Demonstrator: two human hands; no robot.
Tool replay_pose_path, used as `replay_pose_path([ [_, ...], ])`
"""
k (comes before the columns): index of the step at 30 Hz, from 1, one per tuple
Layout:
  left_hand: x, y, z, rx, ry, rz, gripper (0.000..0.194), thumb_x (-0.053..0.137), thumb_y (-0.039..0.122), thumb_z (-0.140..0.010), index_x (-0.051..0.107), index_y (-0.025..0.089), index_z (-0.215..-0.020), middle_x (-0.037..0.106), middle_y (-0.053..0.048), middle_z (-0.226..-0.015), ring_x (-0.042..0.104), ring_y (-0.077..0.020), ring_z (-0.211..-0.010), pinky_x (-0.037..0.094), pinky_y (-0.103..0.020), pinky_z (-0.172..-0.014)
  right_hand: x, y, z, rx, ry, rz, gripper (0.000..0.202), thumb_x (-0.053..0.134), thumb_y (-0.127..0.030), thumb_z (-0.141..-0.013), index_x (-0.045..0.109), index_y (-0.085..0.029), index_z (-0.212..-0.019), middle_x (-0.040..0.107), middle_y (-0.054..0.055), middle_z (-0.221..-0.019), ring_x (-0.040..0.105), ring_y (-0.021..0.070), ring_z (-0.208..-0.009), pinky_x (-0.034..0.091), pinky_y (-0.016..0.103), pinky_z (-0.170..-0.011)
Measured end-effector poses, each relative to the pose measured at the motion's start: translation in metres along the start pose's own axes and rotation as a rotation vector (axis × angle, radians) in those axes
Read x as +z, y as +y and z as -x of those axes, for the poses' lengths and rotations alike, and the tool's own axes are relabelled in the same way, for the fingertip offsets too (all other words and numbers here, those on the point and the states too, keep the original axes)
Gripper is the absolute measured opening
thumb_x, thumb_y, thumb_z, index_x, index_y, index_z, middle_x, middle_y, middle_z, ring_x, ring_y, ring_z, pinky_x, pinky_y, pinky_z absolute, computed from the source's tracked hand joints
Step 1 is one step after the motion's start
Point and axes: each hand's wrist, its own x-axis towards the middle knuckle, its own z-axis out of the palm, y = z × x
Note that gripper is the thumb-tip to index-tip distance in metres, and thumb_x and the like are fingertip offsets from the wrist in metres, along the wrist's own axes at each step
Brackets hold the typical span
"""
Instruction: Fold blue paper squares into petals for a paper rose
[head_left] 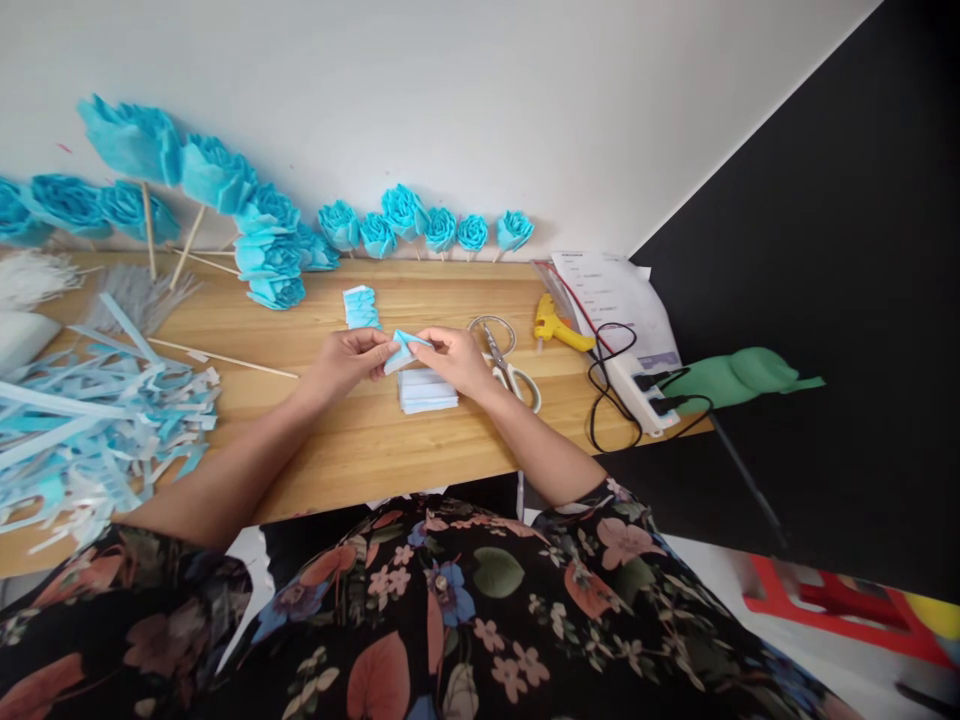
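Note:
A small light-blue piece [403, 350], folded at its top, is pinched between my two hands above the wooden table. My left hand [358, 356] holds its left edge with thumb and fingers. The right edge is in the closed fingers of my right hand [452, 357]. Just below my hands lies a stack of pale rectangular pieces [427, 391]. Behind my left hand rests a small pile of blue folded pieces [361, 308]. Scissors with white handles [506, 365] lie right of my right hand, beside a round ring [504, 328].
Blue paper flowers [405, 212] on sticks line the wall. Blue and white strips [97, 420] heap at the left, near a thin stick [225, 358]. At the right are a yellow glue gun [559, 324], printed sheets [611, 300], a power strip [641, 395] with black cables and a green object [739, 378].

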Motion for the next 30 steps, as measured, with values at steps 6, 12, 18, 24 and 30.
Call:
replay_pose_path([
  [6, 0.000, -0.005, -0.001, 0.009, 0.010, 0.006, 0.036, 0.079, 0.050, -0.072, 0.067, 0.016, -0.075, 0.057, 0.003, -0.049, 0.049, -0.0088, -0.044, 0.038, -0.021, -0.046, 0.001, -0.002, 0.000, 0.030, -0.028, -0.058, 0.028, 0.062, -0.042, -0.084, 0.067, -0.016, -0.077, 0.059, -0.002, -0.066, 0.047, 0.0091, -0.060, 0.033, 0.023, -0.059],
  [12, 0.000, -0.007, -0.001, 0.013, 0.021, -0.005, 0.033, 0.078, 0.047, -0.073, 0.065, 0.017, -0.074, 0.057, 0.004, -0.048, 0.048, -0.0080, -0.044, 0.036, -0.020, -0.046, 0.001, -0.005, 0.001, 0.029, -0.045, -0.060, 0.034, 0.061, -0.047, -0.086, 0.068, -0.016, -0.077, 0.059, -0.002, -0.066, 0.047, 0.0094, -0.061, 0.033, 0.024, -0.060],
  [18, -0.001, -0.010, -0.002, 0.016, 0.002, -0.005, 0.031, 0.077, 0.046, -0.074, 0.064, 0.017, -0.074, 0.057, 0.004, -0.052, 0.049, -0.0083, -0.046, 0.037, -0.021, -0.048, -0.001, -0.011, 0.003, 0.033, -0.075, -0.001, 0.030, 0.063, -0.045, -0.084, 0.067, -0.016, -0.077, 0.056, -0.003, -0.065, 0.042, 0.0086, -0.059, 0.031, 0.024, -0.058],
  [24, 0.002, -0.010, -0.001, 0.092, 0.003, 0.010, 0.030, 0.077, 0.044, -0.076, 0.066, 0.017, -0.080, 0.061, 0.002, -0.065, 0.050, -0.0087, -0.054, 0.037, -0.022, -0.052, -0.001, -0.012, 0.003, -0.009, -0.074, 0.118, 0.026, 0.060, -0.039, -0.084, 0.064, -0.017, -0.072, 0.048, -0.004, -0.061, 0.040, 0.0088, -0.060, 0.029, 0.024, -0.059],
  [30, 0.001, -0.005, 0.002, 0.139, 0.014, -0.060, 0.029, 0.072, 0.044, -0.080, 0.066, 0.016, -0.075, 0.060, 0.001, -0.063, 0.049, -0.0098, -0.056, 0.036, -0.024, -0.055, -0.002, -0.010, 0.002, -0.014, -0.041, 0.143, 0.025, 0.060, -0.041, -0.084, 0.063, -0.017, -0.076, 0.056, -0.003, -0.063, 0.046, 0.0104, -0.061, 0.034, 0.025, -0.061],
])
